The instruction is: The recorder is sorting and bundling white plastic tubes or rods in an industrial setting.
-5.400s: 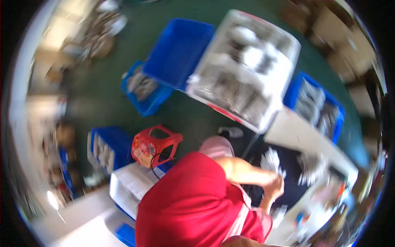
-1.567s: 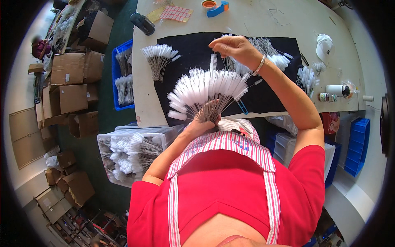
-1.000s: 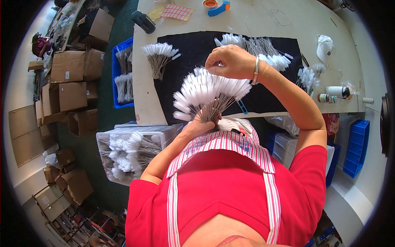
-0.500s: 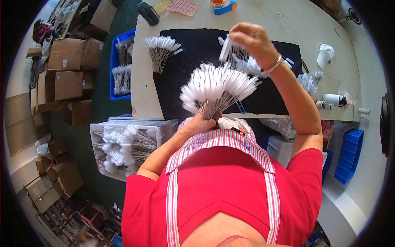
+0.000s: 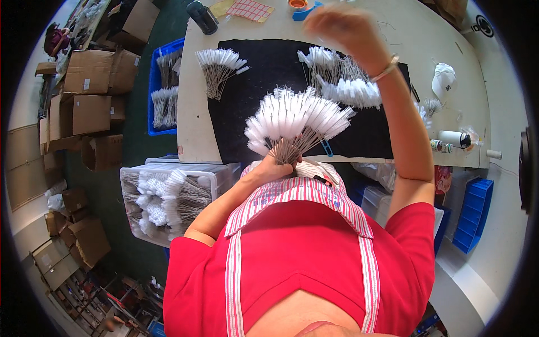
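Observation:
My left hand [image 5: 274, 168] is closed round the wire stems of a thick bundle of white-bristled wire brushes [image 5: 300, 115], held upright in front of my apron with the heads fanned outward. My right hand [image 5: 342, 31] is raised over the far side of the table. Motion smears its fingers, so whether they hold anything cannot be made out. Below it, a pile of the same brushes [image 5: 348, 90] lies on the black cloth [image 5: 255, 129]. A smaller fan of brushes [image 5: 220, 60] rests on the cloth's left part. A blue clip-like piece [image 5: 327, 147] lies beside the held bundle.
A translucent bin [image 5: 216, 188] of brushes stands left of me, with a blue crate [image 5: 151, 106] beyond it. On the table are a dark bottle [image 5: 202, 18], an orange-and-blue tape dispenser [image 5: 306, 11], a white cap [image 5: 444, 80] and a white bottle [image 5: 453, 138]. Cardboard boxes [image 5: 87, 72] stack at left.
My right hand has lifted away from the brush pile, moving up and slightly left. The white brush seen at its fingers is no longer distinguishable. My left hand keeps its bundle in place.

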The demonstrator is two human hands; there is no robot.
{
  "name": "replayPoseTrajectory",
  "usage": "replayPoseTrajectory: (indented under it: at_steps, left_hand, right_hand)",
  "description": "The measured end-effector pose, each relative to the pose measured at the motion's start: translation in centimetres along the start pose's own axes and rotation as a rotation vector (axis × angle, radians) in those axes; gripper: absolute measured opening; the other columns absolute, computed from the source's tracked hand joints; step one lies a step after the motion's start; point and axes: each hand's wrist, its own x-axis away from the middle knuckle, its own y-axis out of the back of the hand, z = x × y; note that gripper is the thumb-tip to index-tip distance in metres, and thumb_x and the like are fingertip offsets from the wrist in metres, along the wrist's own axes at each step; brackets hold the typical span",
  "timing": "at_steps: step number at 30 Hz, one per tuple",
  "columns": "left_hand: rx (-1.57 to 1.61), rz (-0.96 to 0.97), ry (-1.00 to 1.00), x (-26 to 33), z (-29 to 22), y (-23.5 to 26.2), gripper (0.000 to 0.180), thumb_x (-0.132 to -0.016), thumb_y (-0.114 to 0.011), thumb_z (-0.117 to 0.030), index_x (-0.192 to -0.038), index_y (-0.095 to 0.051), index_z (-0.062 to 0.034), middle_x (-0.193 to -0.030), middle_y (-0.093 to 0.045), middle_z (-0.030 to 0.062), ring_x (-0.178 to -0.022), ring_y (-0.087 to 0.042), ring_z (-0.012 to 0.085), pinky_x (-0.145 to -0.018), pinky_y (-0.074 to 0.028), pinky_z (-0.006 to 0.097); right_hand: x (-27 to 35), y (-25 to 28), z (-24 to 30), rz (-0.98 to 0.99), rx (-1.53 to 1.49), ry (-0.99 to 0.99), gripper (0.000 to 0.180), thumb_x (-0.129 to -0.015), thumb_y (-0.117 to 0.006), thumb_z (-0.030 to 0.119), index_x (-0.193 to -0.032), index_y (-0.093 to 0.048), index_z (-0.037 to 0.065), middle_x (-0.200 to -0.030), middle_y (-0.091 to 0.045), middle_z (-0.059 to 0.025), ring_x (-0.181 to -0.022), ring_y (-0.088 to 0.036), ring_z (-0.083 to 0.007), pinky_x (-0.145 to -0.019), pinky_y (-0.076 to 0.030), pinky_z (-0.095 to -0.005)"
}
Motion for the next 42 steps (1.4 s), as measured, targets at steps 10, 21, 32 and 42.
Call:
replayPoseTrajectory:
  at_steps: [10,21,32,42]
  left_hand:
    - [-0.139,0.041,0.01,-1.1,0.2,0.5,0.075,-0.068,-0.049,0.008,-0.138,-0.028,-0.0105,-0.099,-0.053,0.0061,-0.088,-0.05,0.0114,-0.079,-0.041,0.024]
    - [0.079,-0.04,0.014,0.1,-0.4,-1.0,0.083,-0.063,-0.045,0.014,-0.139,-0.027,-0.0149,-0.092,-0.052,0.0068,-0.075,-0.048,0.0111,-0.07,-0.042,0.023]
    - [0.055,-0.005,0.088,1.0,0.3,-0.4,0.066,-0.073,-0.05,0.01,-0.134,-0.034,-0.0094,-0.092,-0.054,0.0069,-0.077,-0.051,0.012,-0.071,-0.043,0.023]
    - [-0.005,-0.098,0.208,1.3,-0.6,-3.2,0.009,-0.081,-0.053,-0.003,-0.09,-0.056,-0.0021,-0.08,-0.057,0.0034,-0.07,-0.052,0.0097,-0.065,-0.041,0.023]
  right_hand:
    - [1.8,-4.8,0.0,0.447,0.175,-0.565,0.017,-0.076,-0.064,0.015,-0.083,-0.068,0.0,-0.075,-0.066,-0.0103,-0.068,-0.062,-0.0154,-0.063,-0.05,-0.0276]
    - [3.7,-7.2,-1.5,0.015,0.32,-0.383,0.017,-0.066,-0.058,0.016,-0.073,-0.067,0.005,-0.077,-0.064,-0.0153,-0.075,-0.063,-0.0305,-0.069,-0.05,-0.0358]
    - [4.7,-4.2,-0.1,-0.526,-0.444,-0.328,0.013,-0.082,-0.056,0.009,-0.086,-0.06,-0.002,-0.075,-0.064,-0.0092,-0.063,-0.065,-0.0158,-0.049,-0.051,-0.0248]
    - [24.0,11.2,-6.1,-1.017,-0.554,-0.647,0.019,-0.085,-0.053,0.017,-0.096,-0.057,0.002,-0.099,-0.064,-0.014,-0.079,-0.064,-0.0202,-0.067,-0.052,-0.0316]
